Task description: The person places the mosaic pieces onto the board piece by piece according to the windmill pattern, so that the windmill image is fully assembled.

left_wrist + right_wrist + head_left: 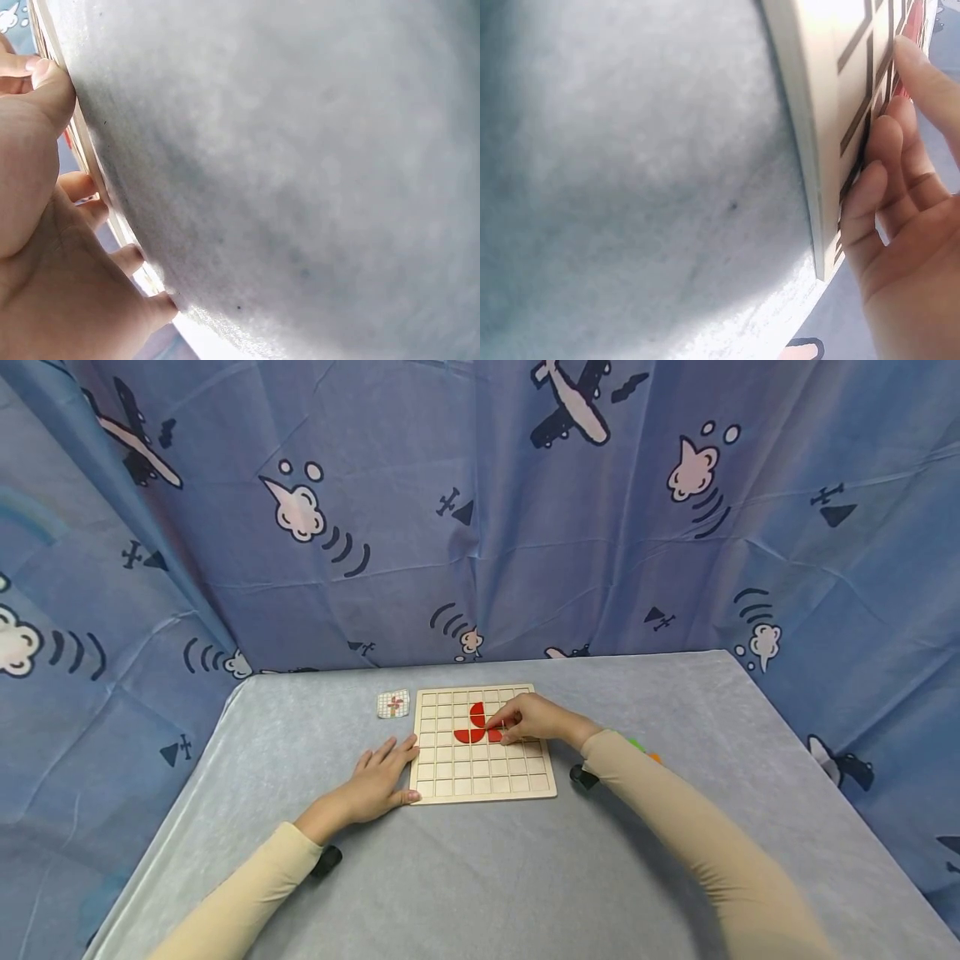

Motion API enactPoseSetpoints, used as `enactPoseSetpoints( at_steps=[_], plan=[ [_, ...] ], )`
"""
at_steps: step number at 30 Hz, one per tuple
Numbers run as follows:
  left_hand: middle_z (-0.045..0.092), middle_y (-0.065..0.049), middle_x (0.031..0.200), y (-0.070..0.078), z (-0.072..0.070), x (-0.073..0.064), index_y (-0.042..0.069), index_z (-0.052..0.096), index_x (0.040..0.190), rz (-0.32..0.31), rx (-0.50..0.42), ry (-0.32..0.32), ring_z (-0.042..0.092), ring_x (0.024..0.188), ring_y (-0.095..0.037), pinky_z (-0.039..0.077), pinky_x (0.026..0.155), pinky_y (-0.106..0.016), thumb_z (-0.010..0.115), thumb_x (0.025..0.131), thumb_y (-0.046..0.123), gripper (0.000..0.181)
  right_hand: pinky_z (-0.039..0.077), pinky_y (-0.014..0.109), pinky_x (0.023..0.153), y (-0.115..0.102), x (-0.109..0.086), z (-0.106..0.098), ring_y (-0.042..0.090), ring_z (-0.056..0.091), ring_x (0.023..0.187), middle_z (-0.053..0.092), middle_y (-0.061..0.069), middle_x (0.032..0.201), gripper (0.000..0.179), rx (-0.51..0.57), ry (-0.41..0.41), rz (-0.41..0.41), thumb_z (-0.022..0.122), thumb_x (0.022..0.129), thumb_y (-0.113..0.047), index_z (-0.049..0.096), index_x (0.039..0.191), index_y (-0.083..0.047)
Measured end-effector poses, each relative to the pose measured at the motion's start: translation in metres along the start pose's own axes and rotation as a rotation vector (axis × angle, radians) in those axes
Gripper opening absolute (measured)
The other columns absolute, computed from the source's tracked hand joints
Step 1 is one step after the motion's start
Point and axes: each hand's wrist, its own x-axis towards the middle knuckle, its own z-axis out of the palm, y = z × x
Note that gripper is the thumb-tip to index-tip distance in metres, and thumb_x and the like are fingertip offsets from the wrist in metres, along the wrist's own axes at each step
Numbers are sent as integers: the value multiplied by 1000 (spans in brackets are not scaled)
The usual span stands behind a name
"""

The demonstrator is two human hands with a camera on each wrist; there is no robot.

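A square wooden grid board (483,787) lies on the table. Near its middle are several red pieces with curved edges (462,737). My right hand (536,718) is over the right half of the board, its thumb and index finger pinching a red piece (495,736) low over the cells. In the right wrist view, the other fingers (864,195) are bent close against the grid. My left hand (375,783) lies spread at the board's left side, fingertips and thumb touching its edge. The board's thin side (90,154) shows beside those fingers in the left wrist view.
A small card (393,703) printed with a grid and a red figure lies left of the board's top corner. Beyond the right sleeve, a green piece (636,744) and an orange piece (655,758) peek out. A patterned blue curtain (405,510) hangs behind the table.
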Motion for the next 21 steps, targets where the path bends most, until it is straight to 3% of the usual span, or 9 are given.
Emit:
enactPoseSetpoints(
  at_steps=[21],
  plan=[
    [16, -13, 167, 1, 0, 0, 5, 29, 155, -3, -2, 1, 13, 153, -46, 13, 113, -75, 61, 95, 40, 77, 38, 23, 65, 2, 1, 1, 12, 46, 67, 58, 5, 74, 33, 28, 1, -17, 78, 84, -9, 75, 117, -11]
  ],
)
